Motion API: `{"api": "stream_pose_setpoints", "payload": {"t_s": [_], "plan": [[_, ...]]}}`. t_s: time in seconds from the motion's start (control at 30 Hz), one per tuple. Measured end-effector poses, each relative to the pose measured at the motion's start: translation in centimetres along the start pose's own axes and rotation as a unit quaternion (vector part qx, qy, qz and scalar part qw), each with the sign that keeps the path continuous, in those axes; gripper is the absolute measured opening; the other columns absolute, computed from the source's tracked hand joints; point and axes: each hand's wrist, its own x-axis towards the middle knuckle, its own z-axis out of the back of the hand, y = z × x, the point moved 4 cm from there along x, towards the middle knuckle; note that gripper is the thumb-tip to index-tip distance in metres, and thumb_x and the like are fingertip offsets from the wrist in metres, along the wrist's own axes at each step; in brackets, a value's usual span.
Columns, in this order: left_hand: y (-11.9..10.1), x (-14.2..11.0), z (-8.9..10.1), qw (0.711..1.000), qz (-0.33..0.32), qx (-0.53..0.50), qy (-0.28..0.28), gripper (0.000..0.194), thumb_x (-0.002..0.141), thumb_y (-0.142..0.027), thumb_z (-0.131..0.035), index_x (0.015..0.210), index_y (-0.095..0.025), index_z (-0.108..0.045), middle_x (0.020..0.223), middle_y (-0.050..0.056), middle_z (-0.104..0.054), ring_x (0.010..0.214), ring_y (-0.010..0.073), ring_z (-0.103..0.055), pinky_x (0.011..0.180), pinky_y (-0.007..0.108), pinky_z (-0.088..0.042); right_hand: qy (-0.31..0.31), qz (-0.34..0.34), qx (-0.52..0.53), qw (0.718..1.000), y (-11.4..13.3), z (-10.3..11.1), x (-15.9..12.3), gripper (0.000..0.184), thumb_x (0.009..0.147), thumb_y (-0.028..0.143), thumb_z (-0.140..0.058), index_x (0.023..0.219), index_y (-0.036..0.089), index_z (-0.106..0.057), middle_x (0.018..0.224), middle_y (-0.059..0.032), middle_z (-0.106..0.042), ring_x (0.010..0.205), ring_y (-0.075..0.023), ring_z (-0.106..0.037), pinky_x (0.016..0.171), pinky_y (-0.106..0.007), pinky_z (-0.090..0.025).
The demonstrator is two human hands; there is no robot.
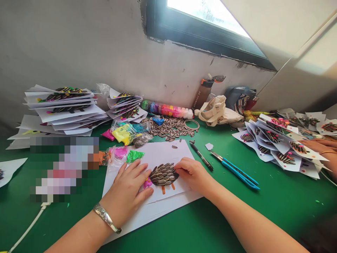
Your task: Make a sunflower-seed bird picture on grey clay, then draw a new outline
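Observation:
A hedgehog figure (162, 174) of striped sunflower seeds, with a pink clay head (147, 182) and two orange legs, lies on white paper (155, 200). Flat on the paper at its left is my left hand (133, 184), fingers spread and fingertips by the pink head. My right hand (193, 175) has thumb and forefinger pinched together at the figure's right end, over a dark patch; whatever they hold is hidden. Loose sunflower seeds (174, 147) lie at the sheet's top edge, below a larger seed pile (171, 127).
Right of the paper lie a black pen (201, 155) and a blue utility knife (235, 172). Clay packets (122, 133) sit behind my left hand. Stacks of seed pictures (65, 109) stand left and right (279, 140). Another person's hand (319, 147) rests at far right.

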Motion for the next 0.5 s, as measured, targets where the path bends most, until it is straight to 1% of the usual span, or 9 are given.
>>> {"api": "stream_pose_setpoints", "payload": {"t_s": [0.1, 0.17, 0.23, 0.3, 0.37, 0.43, 0.5], "plan": [[0.2, -0.1, -0.2, 1.000, -0.006, 0.004, -0.011, 0.048, 0.088, -0.050, -0.050, 0.128, -0.026, -0.057, 0.136, 0.007, -0.055, 0.133, 0.0339, -0.039, 0.111, 0.059, -0.026, -0.001, 0.008, -0.006, 1.000, 0.1, -0.4, 0.1, 0.019, 0.083, 0.003, -0.055, 0.079, 0.019, -0.065, 0.074, -0.0013, -0.059, 0.071, -0.0133, -0.056, 0.063, -0.023, -0.042], [0.2, -0.2, -0.3, 1.000, -0.008, 0.006, -0.012, 0.048, 0.088, -0.051, -0.049, 0.128, -0.025, -0.058, 0.136, 0.007, -0.055, 0.133, 0.0340, -0.039, 0.110, 0.060, -0.026, 0.009, 0.004, -0.014, 1.000, 0.2, -0.4, 0.0, 0.019, 0.083, 0.004, -0.055, 0.081, 0.019, -0.065, 0.075, -0.0011, -0.059, 0.070, -0.0133, -0.055, 0.063, -0.023, -0.042], [0.2, -0.2, -0.2, 1.000, -0.008, 0.004, -0.012, 0.048, 0.088, -0.051, -0.050, 0.127, -0.025, -0.058, 0.136, 0.008, -0.055, 0.132, 0.0344, -0.040, 0.110, 0.060, -0.026, 0.000, -0.020, -0.016, 1.000, 0.2, -0.1, -0.1, 0.017, 0.082, 0.007, -0.057, 0.089, 0.020, -0.065, 0.076, -0.0004, -0.059, 0.069, -0.0132, -0.054, 0.062, -0.023, -0.042], [0.1, -0.1, -0.1, 1.000, -0.007, -0.001, -0.010, 0.047, 0.088, -0.050, -0.050, 0.127, -0.024, -0.059, 0.135, 0.008, -0.056, 0.132, 0.0347, -0.040, 0.110, 0.060, -0.026, -0.017, -0.050, -0.019, 0.998, 0.0, 0.4, -0.3, 0.015, 0.082, 0.010, -0.058, 0.092, 0.020, -0.063, 0.075, 0.0001, -0.059, 0.067, -0.0130, -0.053, 0.061, -0.023, -0.042], [0.0, 0.0, 0.1, 1.000, -0.003, -0.006, -0.004, 0.047, 0.088, -0.049, -0.051, 0.126, -0.024, -0.060, 0.134, 0.009, -0.056, 0.131, 0.0354, -0.041, 0.110, 0.060, -0.027, -0.019, -0.062, -0.031, 0.997, -0.1, 0.7, -0.4, 0.010, 0.082, 0.011, -0.058, 0.085, 0.020, -0.063, 0.073, 0.0001, -0.059, 0.066, -0.0130, -0.053, 0.060, -0.024, -0.041], [-0.1, 0.1, 0.3, 1.000, -0.001, -0.013, -0.001, 0.047, 0.087, -0.048, -0.051, 0.125, -0.023, -0.061, 0.133, 0.009, -0.057, 0.131, 0.0361, -0.042, 0.109, 0.061, -0.028, -0.005, -0.056, -0.048, 0.997, -0.2, 0.7, -0.4, 0.013, 0.083, 0.010, -0.056, 0.078, 0.020, -0.063, 0.072, -0.0002, -0.059, 0.067, -0.0132, -0.053, 0.061, -0.024, -0.040], [-0.2, 0.1, 0.4, 1.000, -0.001, -0.019, -0.009, 0.045, 0.087, -0.047, -0.053, 0.124, -0.023, -0.061, 0.133, 0.009, -0.058, 0.130, 0.0361, -0.042, 0.109, 0.061, -0.028, 0.002, -0.054, -0.060, 0.997, -0.2, 0.5, -0.4, 0.015, 0.083, 0.009, -0.055, 0.076, 0.020, -0.063, 0.071, -0.0004, -0.059, 0.067, -0.0134, -0.053, 0.061, -0.024, -0.040]]}}
